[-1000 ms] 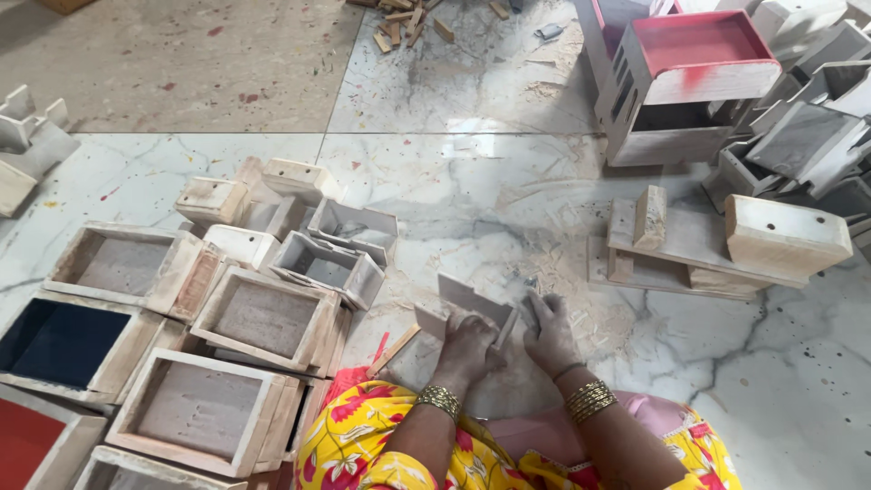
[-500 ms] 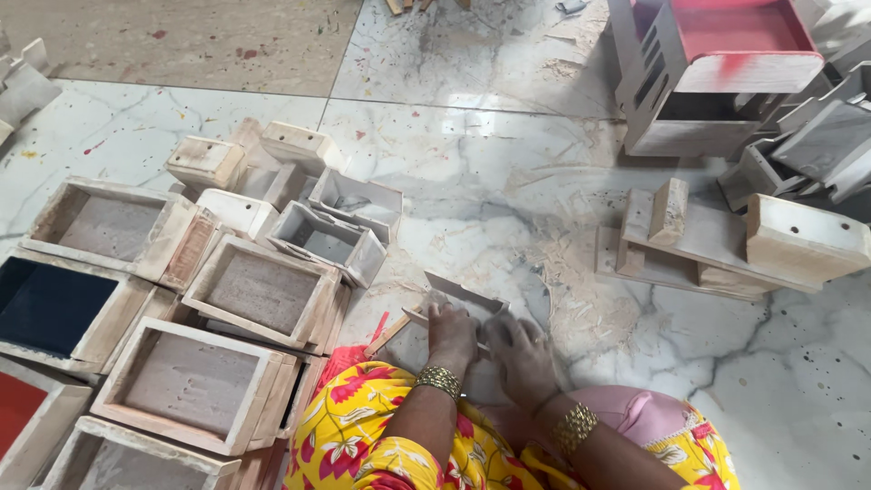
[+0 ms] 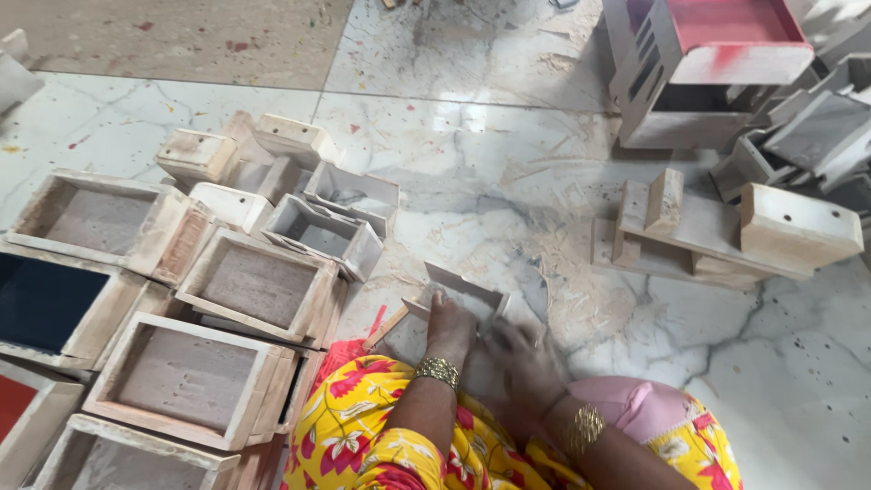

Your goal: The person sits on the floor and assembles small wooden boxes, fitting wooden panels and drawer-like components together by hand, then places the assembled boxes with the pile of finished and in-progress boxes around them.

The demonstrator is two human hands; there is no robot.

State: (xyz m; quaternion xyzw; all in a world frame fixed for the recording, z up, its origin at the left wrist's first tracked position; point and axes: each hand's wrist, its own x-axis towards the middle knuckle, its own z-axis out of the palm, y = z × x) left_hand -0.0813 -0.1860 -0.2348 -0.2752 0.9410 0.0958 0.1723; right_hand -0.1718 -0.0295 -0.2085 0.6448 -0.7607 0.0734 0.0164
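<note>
— Both hands have slid a little to the right since a moment ago, and the small wooden piece [image 3: 464,292] has gone with them; it now sits on the marble floor [image 3: 508,181] just beyond the knuckles.

— What are the hands doing with it?

— Her left hand [image 3: 451,328] presses down on the near edge of the piece, fingers together and flat on the wood. Her right hand [image 3: 524,358] is blurred, just to the right of it and low over the floor; I cannot tell whether its fingers are apart or closed on anything. Gold bangles [image 3: 437,370] sit on both wrists, above the yellow flowered cloth [image 3: 381,436] on her lap.

— And around her?

— To the left, a crowd of shallow open wooden boxes [image 3: 259,286], bare pale wood, stacked and leaning on each other. One at the far left edge has a dark blue inside [image 3: 41,304], and below it another shows red [image 3: 14,404]. Far right, a grey slotted stand with a red-painted top [image 3: 726,41]. Nearer, on the right, a low stack of wooden blocks and slats [image 3: 717,231]. Sawdust [image 3: 562,272] is scattered across the floor between that stack and her hands.
</note>
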